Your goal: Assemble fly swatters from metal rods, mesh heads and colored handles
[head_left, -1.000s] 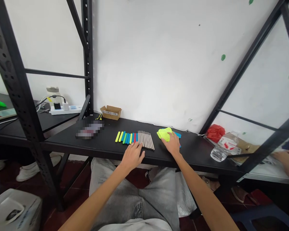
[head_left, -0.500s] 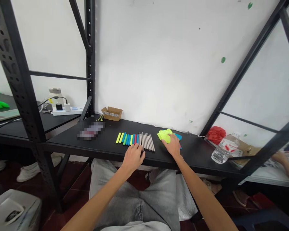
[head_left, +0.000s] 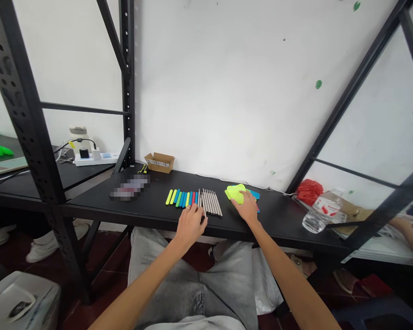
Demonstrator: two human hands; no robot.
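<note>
My left hand, a ring on one finger, is closed at the lower end of a slim grey rod, its thumb and fingertips together there. Right of that rod lies a row of several similar grey rods with dark ends. To the left, short coloured handles in yellow, green, blue and red lie side by side, partly covered by my fingers. My right hand has its thumb and fingers on a yellow-green mesh piece shaped like a fly-swatter head. Blue and red pieces show partly beneath and behind it.
On the black table stand an open cardboard box and a blurred packet. A water bottle and a red plastic bag are to the right. Black metal posts frame both sides. Another person's hand shows at far right.
The rod at my left hand now stands slightly apart from the row of other rods. My right hand stays on the mesh piece.
</note>
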